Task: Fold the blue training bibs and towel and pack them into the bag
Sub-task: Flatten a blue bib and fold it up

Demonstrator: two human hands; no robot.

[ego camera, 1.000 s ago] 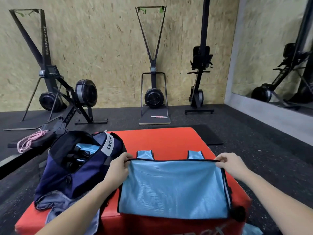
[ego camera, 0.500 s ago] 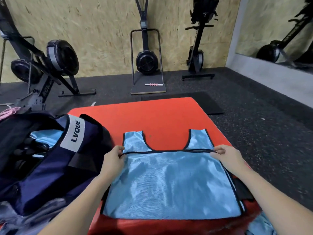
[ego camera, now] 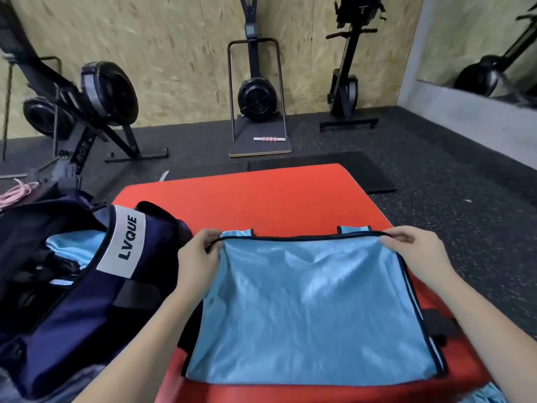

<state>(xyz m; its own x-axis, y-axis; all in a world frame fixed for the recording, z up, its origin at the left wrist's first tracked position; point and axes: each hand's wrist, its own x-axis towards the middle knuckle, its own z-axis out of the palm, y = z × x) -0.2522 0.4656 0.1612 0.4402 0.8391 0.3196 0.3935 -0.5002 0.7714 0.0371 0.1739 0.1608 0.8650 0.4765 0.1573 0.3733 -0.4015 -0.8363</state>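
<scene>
Red padded surface [ego camera: 261, 199] carries my blue bib [ego camera: 313, 309]; left hand [ego camera: 197, 257] and right hand [ego camera: 412, 251] each pinch its black-trimmed folded edge, navy bag [ego camera: 87, 301] just beside.

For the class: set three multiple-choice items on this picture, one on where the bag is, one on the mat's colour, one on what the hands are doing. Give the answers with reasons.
1. Where does the navy bag lie relative to the blue bib?
A. On the person's left of it
B. On the person's right of it
C. On top of it

2. What colour is the mat under the bib?
A. Green
B. Red
C. Yellow

3. What are the left hand and right hand doing?
A. Resting flat on the floor
B. Zipping the bag
C. Pinching the bib's far folded edge

Answers: 1 A, the bag sits beside the left arm. 2 B, red shows around the bib. 3 C, each hand's fingers grip one corner.
</scene>
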